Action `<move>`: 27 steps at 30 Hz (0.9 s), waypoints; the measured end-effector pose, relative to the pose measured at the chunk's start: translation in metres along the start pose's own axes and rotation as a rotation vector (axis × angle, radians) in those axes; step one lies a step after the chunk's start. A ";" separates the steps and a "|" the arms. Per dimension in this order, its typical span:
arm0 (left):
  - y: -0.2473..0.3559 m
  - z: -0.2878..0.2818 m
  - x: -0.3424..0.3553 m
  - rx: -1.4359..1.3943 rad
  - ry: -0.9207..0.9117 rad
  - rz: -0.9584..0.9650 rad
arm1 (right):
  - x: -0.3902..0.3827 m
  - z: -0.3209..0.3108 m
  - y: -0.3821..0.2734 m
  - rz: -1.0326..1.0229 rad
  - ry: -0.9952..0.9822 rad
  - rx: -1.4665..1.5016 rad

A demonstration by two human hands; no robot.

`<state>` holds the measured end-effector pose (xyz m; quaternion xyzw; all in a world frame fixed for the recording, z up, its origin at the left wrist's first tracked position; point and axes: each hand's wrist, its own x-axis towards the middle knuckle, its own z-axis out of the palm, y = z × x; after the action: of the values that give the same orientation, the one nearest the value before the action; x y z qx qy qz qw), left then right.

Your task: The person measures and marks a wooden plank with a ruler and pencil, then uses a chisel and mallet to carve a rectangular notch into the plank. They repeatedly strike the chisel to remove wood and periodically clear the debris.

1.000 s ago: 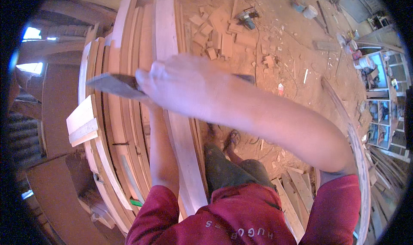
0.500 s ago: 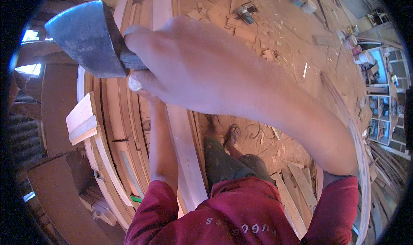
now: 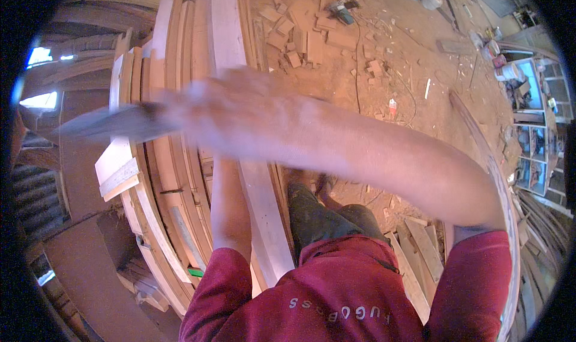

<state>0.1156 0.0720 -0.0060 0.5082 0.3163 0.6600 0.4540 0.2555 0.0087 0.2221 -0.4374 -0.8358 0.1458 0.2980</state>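
My right hand (image 3: 225, 111), smeared by motion, is closed around the neck of an axe (image 3: 114, 123). Its dark steel blade points left, seen nearly edge-on and blurred; whatever handle it has is hidden. From below rises my left forearm (image 3: 231, 207), its hand covered by my right hand and wrist, so its fingers do not show. Beneath both arms runs a long pale plank (image 3: 264, 222) on top of a stack of timber. Whether the axe or either hand touches the wood cannot be made out.
Stacked boards (image 3: 171, 204) lie left of the plank, a short offcut (image 3: 120, 177) across their outer edge. Wood scraps (image 3: 309, 42), a power tool (image 3: 342, 12) and its cord (image 3: 358, 60) lie on the dusty floor. A shelf unit (image 3: 531, 132) stands far right.
My right hand and the axe have dropped lower in the picture, and the blade has turned from broadside to nearly edge-on. My left hand has gone behind my right arm.
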 end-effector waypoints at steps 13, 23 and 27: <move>0.009 -0.007 0.002 0.003 0.010 0.018 | -0.024 -0.055 -0.016 0.082 0.021 -0.108; 0.008 0.007 -0.013 0.008 0.006 0.013 | -0.039 -0.070 -0.014 -0.146 0.244 -0.099; 0.016 0.001 -0.028 0.016 0.010 0.016 | -0.029 -0.059 -0.013 -0.297 0.435 0.109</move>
<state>0.1144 0.0403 -0.0020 0.5112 0.3197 0.6634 0.4431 0.2963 -0.0232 0.2637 -0.3142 -0.7981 0.0479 0.5119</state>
